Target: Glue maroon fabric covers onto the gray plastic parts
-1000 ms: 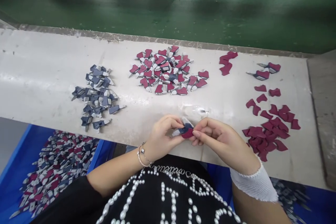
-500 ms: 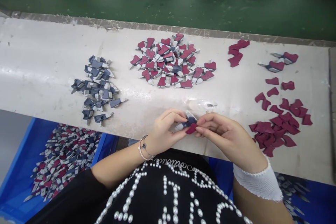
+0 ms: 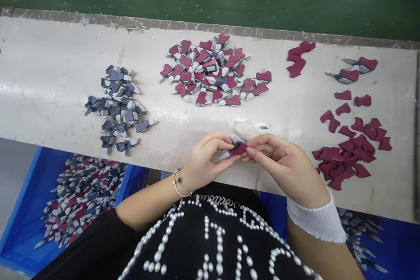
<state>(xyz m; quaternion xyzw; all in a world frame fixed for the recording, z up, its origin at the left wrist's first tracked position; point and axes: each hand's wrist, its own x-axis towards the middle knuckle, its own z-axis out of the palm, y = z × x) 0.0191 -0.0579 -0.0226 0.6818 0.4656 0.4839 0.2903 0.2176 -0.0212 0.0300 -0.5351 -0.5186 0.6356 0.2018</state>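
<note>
Just above the front edge of the table, my left hand (image 3: 205,157) pinches a small grey-and-white plastic part (image 3: 235,142) between thumb and fingers. Against it, my right hand (image 3: 284,159) grips a maroon inlay piece (image 3: 239,148) by its right end, with thumb and forefinger closed. The maroon piece lies over the dark side of the plastic part; my fingertips hide whether it is seated. Beyond my hands lies a clear glue bottle (image 3: 249,127) with a thin metal needle tip pointing right.
Grey-and-white parts (image 3: 131,115) are heaped at left, maroon-faced ones (image 3: 203,56) at back centre. Loose maroon pieces (image 3: 331,154) spread at right, below two maroon-faced parts (image 3: 348,75). A blue bin (image 3: 24,210) of parts stands lower left, another blue bin (image 3: 398,245) lower right.
The maroon piece has moved up from the lower edge of the grey-and-white part to lie across it. Both hands stay close together, and the view has shifted slightly.
</note>
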